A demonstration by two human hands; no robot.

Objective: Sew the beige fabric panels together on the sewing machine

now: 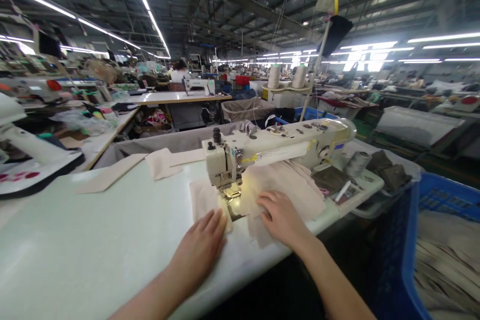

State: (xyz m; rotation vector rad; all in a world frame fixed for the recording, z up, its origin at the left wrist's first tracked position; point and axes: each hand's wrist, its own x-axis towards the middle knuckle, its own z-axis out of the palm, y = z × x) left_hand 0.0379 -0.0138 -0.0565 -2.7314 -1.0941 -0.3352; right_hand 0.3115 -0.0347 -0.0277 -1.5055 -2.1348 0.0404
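Note:
A cream sewing machine (277, 147) stands on the white table (93, 240). Pale beige fabric (288, 185) lies under its needle and spreads to the right. My left hand (200, 245) lies flat, fingers stretched, on the fabric piece (202, 200) just left of the presser foot (232, 195). My right hand (279, 217) rests palm down on the fabric right of the needle, fingers bent slightly toward the foot. Neither hand grips anything.
More beige cut pieces (161, 162) lie at the table's far side. A blue crate (442, 250) with stacked fabric stands at the right. Thread cones (356, 162) and dark cloth sit right of the machine. Another machine (30, 155) is at the left.

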